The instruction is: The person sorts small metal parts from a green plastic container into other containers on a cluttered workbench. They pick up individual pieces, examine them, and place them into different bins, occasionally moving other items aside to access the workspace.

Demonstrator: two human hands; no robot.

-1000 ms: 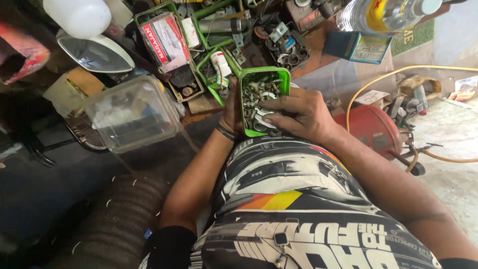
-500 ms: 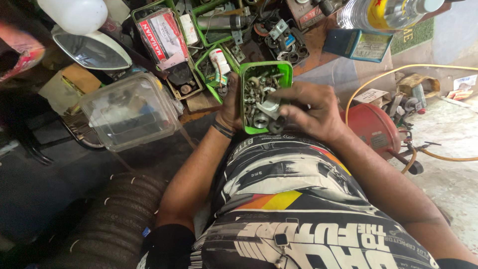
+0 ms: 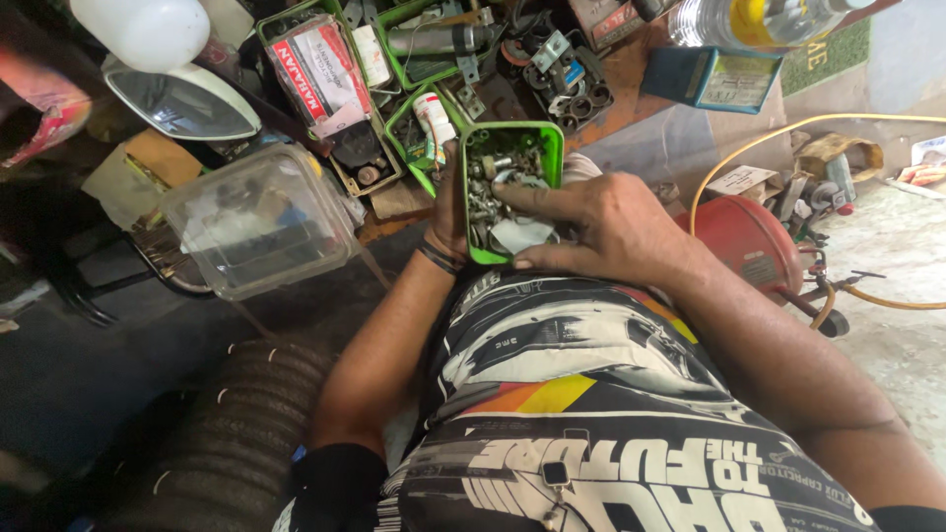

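While my left hand clasps the green tray of screws against my belly to steady it, my right hand, fingers loose and holding nothing, sifts inside it.

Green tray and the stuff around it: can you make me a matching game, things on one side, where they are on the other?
Things:
1. green tray
2. clear plastic box
3. red tank
4. right hand

Places:
A. right of the right hand
B. fingers in the tray
C. held by the left hand
D. left of the tray

Pairs: 1-C, 2-D, 3-A, 4-B
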